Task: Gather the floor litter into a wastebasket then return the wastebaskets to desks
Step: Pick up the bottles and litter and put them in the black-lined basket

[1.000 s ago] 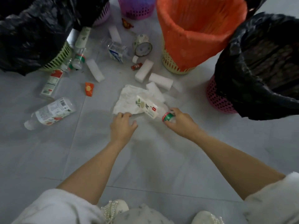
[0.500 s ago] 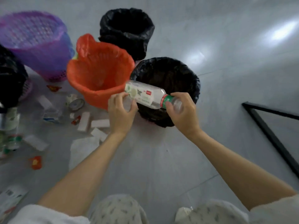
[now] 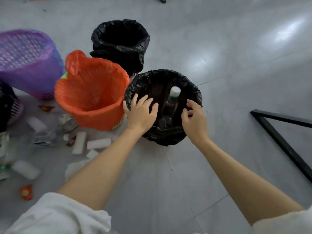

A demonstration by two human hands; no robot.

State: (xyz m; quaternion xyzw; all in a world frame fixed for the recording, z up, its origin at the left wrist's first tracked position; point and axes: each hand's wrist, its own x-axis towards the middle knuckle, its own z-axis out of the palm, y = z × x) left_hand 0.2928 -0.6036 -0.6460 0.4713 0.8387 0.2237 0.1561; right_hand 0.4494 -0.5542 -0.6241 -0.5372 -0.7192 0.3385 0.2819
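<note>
both empty, fingers loosely spread: left hand (image 3: 141,113) and right hand (image 3: 194,119) over black-lined wastebasket (image 3: 194,86); bottle (image 3: 171,103) standing inside, cap up.

bottle (image 3: 170,105) seemingly upright inside black-lined wastebasket (image 3: 194,88).

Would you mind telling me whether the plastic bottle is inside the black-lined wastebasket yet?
Inside. The bottle stands cap-up within the black-lined wastebasket, below its rim, and neither hand holds it.
</note>
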